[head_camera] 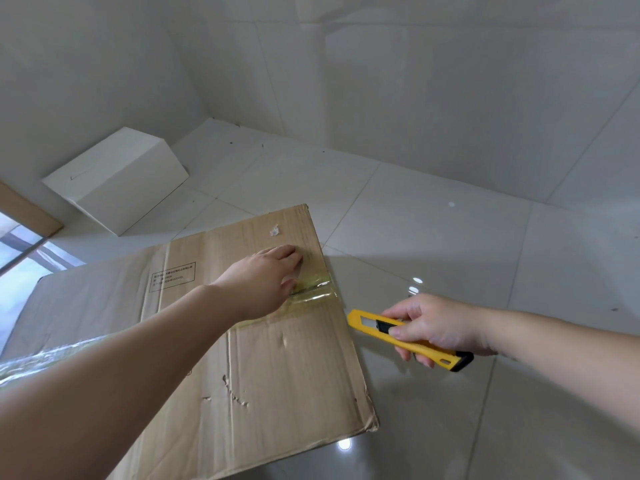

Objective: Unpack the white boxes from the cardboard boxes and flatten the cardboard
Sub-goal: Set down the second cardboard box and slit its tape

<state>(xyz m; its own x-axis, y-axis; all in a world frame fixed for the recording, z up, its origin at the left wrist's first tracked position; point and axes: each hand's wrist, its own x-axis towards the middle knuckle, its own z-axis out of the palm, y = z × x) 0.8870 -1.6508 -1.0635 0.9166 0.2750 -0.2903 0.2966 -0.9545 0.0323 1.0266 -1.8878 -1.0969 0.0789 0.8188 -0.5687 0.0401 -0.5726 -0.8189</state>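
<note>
Cardboard box label print too small, illegible.

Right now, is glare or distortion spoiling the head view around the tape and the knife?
Head view: wide-angle bending curves the floor tile lines. Glare spots lie on the floor just above the right hand. The tape shines but stays readable beside the left hand. The knife is sharp.

**Camera setup: single head view**

Head-worn wide-angle, looking forward and down, tilted, close over the cardboard box at arm's length. Tiled floor and wall fill the rest (edges bowed; no second view).
</note>
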